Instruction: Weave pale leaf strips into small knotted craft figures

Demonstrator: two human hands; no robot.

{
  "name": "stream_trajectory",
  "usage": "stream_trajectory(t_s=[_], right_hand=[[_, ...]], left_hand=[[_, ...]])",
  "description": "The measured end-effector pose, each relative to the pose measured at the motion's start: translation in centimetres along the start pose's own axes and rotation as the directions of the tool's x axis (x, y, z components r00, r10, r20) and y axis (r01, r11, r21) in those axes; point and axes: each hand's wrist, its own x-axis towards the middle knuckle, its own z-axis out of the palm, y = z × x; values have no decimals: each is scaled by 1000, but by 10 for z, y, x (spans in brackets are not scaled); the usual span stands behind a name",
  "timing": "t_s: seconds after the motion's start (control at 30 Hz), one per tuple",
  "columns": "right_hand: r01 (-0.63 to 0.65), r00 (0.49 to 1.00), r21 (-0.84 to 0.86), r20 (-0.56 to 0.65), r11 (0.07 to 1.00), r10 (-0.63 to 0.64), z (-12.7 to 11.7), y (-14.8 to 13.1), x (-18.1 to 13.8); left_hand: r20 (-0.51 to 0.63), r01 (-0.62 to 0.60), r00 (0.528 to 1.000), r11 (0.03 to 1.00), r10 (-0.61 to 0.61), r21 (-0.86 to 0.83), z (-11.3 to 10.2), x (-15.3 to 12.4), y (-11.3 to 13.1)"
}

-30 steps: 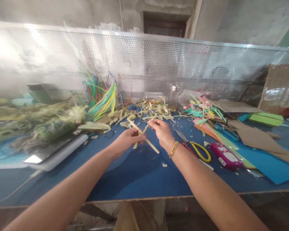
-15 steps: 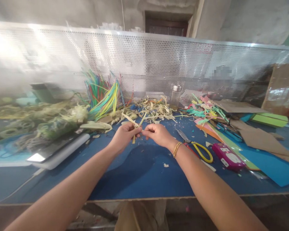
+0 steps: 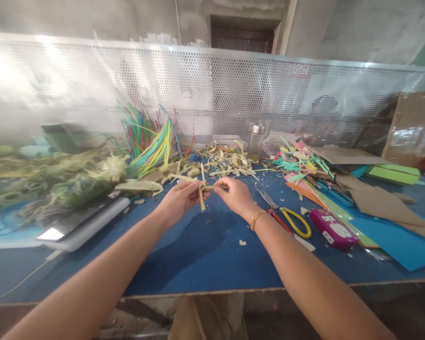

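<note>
Over the blue table (image 3: 205, 255) my two hands meet around crossed pale yellow strips (image 3: 202, 200). My left hand (image 3: 179, 198) is closed, pinching the strips from the left, with one strip end pointing down below the fingers. My right hand (image 3: 233, 192), a gold bracelet on its wrist, is closed and pinches the strips from the right. The strips are lifted a little above the tabletop.
A heap of pale strip scraps (image 3: 219, 163) and a bundle of coloured strips (image 3: 150, 137) lie behind my hands. Yellow-handled scissors (image 3: 290, 219), a pink box (image 3: 331, 227) and coloured paper sheets (image 3: 382, 208) are at the right. A laptop (image 3: 80, 224) lies left. A perforated metal screen (image 3: 233, 94) runs along the back.
The long strip that stuck out diagonally a second ago has been folded in. My hands have come together and now pinch a small crossed shape between them.
</note>
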Motion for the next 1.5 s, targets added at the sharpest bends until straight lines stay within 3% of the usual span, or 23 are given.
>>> stream_trajectory(t_s=[0.07,0.13,0.17,0.3,0.4,0.7,1.03,1.3,1.43,1.5], right_hand=[[24,966,-151,-250,988,-61,0,-7,-3],[50,927,-239,-351,970,-134,0,-18,-8],[76,931,-257,-327,964,-160,1,-23,-10],[194,976,-285,-44,939,-215,11,-35,-17],[214,976,-297,33,931,-214,20,-35,-19],[264,964,-226,84,938,-251,22,-41,-22],[238,964,-68,143,969,-226,19,-45,-23],[68,997,29,36,997,-69,18,-33,-18],[94,992,95,79,991,-102,16,-35,-18],[130,991,85,-4,988,-131,13,-35,-17]], left_hand=[[4,-6,1000,995,6,-101,-1,1,-1],[-11,-32,999,990,31,-140,0,1,-2],[-20,-44,999,987,41,-154,0,1,-2],[-44,-38,999,980,30,-197,3,2,-3],[-73,4,997,983,-18,-185,4,2,-2],[-146,-9,989,991,-11,-137,-3,5,1],[-135,-10,991,997,0,-78,-15,9,4],[-32,-35,999,975,29,-221,-12,5,13],[-28,4,1000,973,-10,-232,-8,6,7],[-39,7,999,971,-17,-239,-8,7,5]])
